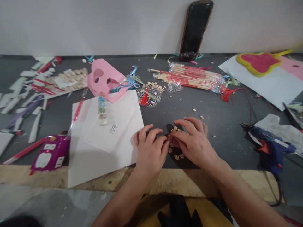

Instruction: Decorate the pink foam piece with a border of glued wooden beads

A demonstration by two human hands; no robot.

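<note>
My left hand [150, 148] and my right hand [193, 140] rest close together on the dark grey table [213, 104], fingertips meeting over a small cluster of tan wooden beads [174, 130]. Both hands curl their fingers in a pinch around a little reddish-brown piece [170, 141] between them. More loose beads [179, 156] lie just under my right palm and a few scattered ones [194, 110] lie further back.
White paper sheets [104, 138] lie left of my hands, with a string of coloured beads [102, 108]. Behind are pink paper [104, 78], a googly-eye pack [149, 96], packed wooden sticks [189, 77] and a leaning phone [196, 30]. A blue glue gun [270, 146] lies right, a purple pack [50, 153] left.
</note>
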